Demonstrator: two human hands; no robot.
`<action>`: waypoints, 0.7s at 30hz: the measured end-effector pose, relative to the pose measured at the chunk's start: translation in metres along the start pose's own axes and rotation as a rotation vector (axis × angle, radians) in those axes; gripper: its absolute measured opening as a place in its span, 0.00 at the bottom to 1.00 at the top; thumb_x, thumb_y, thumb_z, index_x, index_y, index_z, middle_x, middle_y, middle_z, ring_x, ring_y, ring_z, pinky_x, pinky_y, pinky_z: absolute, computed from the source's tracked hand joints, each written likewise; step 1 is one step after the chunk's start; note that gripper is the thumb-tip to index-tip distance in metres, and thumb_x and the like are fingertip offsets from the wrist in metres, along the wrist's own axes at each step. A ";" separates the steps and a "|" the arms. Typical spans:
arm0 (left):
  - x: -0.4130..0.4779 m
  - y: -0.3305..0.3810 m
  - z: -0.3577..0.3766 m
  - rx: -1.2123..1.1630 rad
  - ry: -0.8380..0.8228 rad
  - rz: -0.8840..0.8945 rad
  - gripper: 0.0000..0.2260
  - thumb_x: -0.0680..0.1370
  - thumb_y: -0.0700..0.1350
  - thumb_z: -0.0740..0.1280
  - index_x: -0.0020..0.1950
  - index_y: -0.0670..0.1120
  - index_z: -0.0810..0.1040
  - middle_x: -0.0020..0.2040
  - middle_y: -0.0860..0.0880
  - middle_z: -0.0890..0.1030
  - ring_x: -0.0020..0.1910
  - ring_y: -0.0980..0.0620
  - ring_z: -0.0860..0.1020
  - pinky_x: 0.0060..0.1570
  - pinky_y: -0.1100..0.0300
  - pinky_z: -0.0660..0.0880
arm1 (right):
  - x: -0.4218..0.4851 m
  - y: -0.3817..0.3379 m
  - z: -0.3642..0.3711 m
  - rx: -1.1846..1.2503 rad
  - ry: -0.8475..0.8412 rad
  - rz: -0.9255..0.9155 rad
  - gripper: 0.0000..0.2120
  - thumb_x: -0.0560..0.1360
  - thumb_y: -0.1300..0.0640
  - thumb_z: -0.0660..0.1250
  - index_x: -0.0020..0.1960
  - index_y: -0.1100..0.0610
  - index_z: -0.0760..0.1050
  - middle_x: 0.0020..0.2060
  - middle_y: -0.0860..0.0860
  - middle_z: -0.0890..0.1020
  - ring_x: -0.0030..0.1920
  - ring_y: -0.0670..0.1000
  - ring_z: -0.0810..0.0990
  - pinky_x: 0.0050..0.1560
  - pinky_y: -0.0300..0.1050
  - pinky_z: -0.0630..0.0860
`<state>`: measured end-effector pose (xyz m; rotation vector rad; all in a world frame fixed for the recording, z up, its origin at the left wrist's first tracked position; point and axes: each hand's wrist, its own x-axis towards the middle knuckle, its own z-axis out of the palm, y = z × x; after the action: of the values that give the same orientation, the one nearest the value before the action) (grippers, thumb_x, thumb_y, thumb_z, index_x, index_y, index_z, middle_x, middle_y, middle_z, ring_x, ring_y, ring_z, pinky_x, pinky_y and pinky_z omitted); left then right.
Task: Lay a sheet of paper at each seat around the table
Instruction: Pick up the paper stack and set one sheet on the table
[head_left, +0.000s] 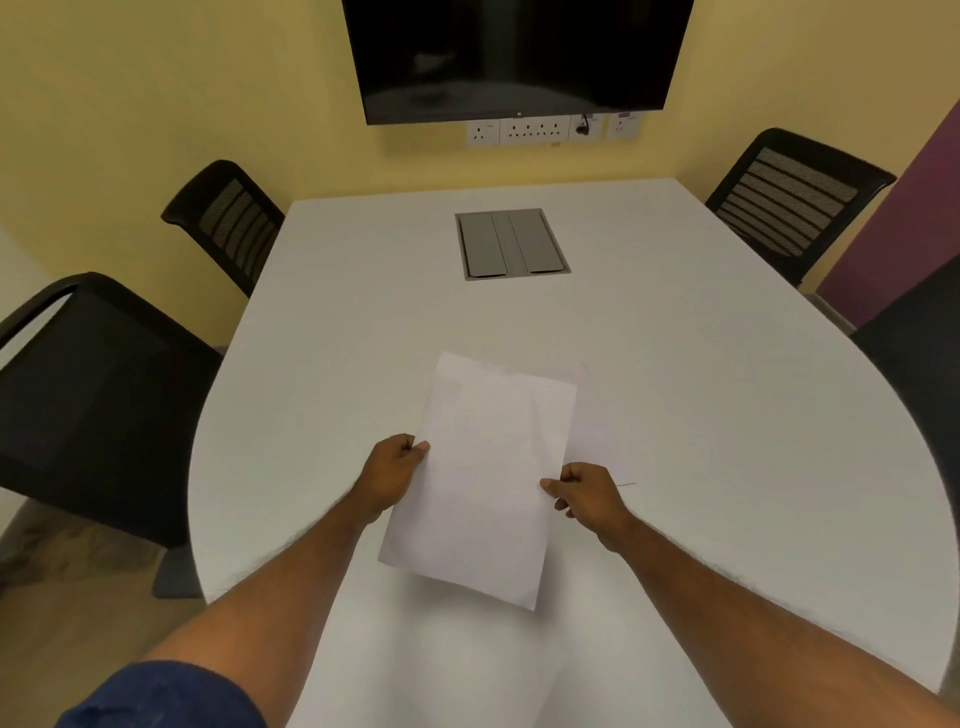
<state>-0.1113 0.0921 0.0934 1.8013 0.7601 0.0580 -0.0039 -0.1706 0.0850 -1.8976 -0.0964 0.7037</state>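
Observation:
A white sheet of paper (488, 478) is held just above the white table (701, 395), near its rounded front end. My left hand (392, 475) pinches the sheet's left edge. My right hand (584, 491) pinches its right edge. A second pale sheet seems to show behind the top right corner; whether the hands hold one sheet or a thin stack I cannot tell. No paper lies at any seat in view.
Two black mesh chairs stand at the left side (98, 405) (228, 218), one at the far right (795, 202), and a dark chair back at the right edge (919, 353). A grey cable hatch (511, 244) sits in the table's far half. A dark screen (514, 57) hangs on the wall.

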 end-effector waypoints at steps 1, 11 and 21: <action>0.006 -0.005 -0.007 -0.003 -0.001 0.001 0.14 0.81 0.49 0.64 0.47 0.38 0.78 0.43 0.46 0.79 0.40 0.49 0.76 0.41 0.56 0.72 | 0.002 -0.001 0.009 -0.001 0.000 0.005 0.10 0.74 0.59 0.72 0.35 0.57 0.75 0.33 0.50 0.79 0.32 0.48 0.78 0.35 0.41 0.72; 0.067 -0.034 -0.096 0.080 -0.121 0.078 0.13 0.81 0.46 0.64 0.38 0.44 0.69 0.36 0.46 0.67 0.35 0.50 0.66 0.36 0.57 0.62 | 0.004 -0.028 0.120 0.071 0.115 0.109 0.06 0.74 0.59 0.73 0.41 0.61 0.78 0.35 0.52 0.80 0.32 0.49 0.76 0.33 0.41 0.72; 0.113 -0.012 -0.160 0.335 -0.197 0.181 0.11 0.81 0.46 0.64 0.42 0.40 0.74 0.39 0.44 0.73 0.39 0.48 0.70 0.40 0.57 0.66 | 0.021 -0.065 0.190 0.187 0.128 0.096 0.07 0.73 0.60 0.73 0.39 0.62 0.77 0.33 0.53 0.81 0.29 0.49 0.78 0.27 0.41 0.72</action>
<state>-0.0913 0.2865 0.1069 2.1537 0.4843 -0.1337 -0.0674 0.0208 0.0816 -1.7707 0.1386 0.6309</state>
